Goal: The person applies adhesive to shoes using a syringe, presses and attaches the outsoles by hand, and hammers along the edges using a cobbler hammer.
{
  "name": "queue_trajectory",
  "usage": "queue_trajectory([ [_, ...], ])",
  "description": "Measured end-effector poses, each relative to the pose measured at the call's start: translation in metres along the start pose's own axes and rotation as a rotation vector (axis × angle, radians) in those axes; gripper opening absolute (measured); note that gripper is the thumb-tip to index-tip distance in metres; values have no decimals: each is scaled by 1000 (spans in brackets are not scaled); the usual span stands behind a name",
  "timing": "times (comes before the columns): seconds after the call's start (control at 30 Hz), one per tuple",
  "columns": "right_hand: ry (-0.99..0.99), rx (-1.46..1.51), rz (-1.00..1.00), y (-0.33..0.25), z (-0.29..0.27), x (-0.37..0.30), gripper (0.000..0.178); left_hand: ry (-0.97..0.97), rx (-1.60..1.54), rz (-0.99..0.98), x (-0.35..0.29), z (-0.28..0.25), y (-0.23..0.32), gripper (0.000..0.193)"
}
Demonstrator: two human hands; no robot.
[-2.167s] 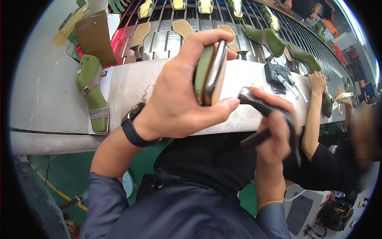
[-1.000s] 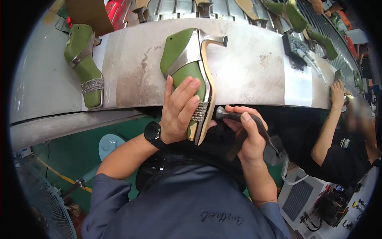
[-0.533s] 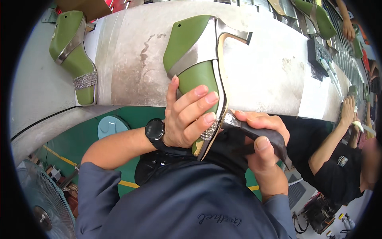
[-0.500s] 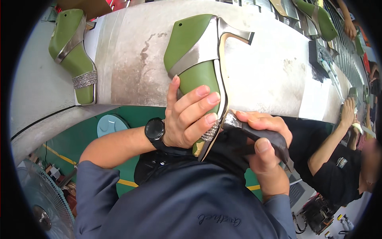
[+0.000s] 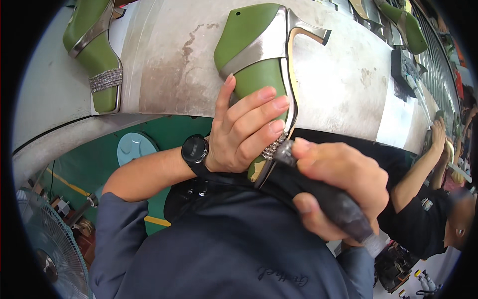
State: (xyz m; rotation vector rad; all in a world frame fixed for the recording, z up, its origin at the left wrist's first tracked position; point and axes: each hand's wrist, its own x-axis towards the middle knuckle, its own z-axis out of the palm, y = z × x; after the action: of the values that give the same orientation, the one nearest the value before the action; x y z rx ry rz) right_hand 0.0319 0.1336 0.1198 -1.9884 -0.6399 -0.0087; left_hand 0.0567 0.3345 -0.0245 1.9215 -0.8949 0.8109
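My left hand (image 5: 246, 132) grips a high-heeled sandal on a green shoe last (image 5: 254, 60), with silver straps, a rhinestone toe band and a silver heel pointing up and right. The toe end rests near my body. My right hand (image 5: 338, 192) is closed round a dark-handled tool (image 5: 326, 199) whose metal tip touches the sole edge by the rhinestone band. A black watch (image 5: 195, 149) sits on my left wrist.
A second green-lasted sandal (image 5: 94, 50) lies on the grey metal workbench (image 5: 164, 65) at the upper left. A person in black (image 5: 423, 199) works at my right. More lasted shoes (image 5: 411, 30) lie at the far right. A fan (image 5: 45, 249) stands low at the left.
The sandal came down from in front of me and now lies against the bench edge. My right hand has brought the tool tip up to the sole by the toe band, nearer the camera.
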Motion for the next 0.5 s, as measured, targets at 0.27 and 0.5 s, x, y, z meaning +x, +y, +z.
queue_trajectory([
  [0.27,25,173,83,-14,26,-30,30,37,-15,-9,-2,3,-1,36],
  [0.5,280,391,404,6,3,-13,28,20,-15,19,-5,2,-2,32],
])
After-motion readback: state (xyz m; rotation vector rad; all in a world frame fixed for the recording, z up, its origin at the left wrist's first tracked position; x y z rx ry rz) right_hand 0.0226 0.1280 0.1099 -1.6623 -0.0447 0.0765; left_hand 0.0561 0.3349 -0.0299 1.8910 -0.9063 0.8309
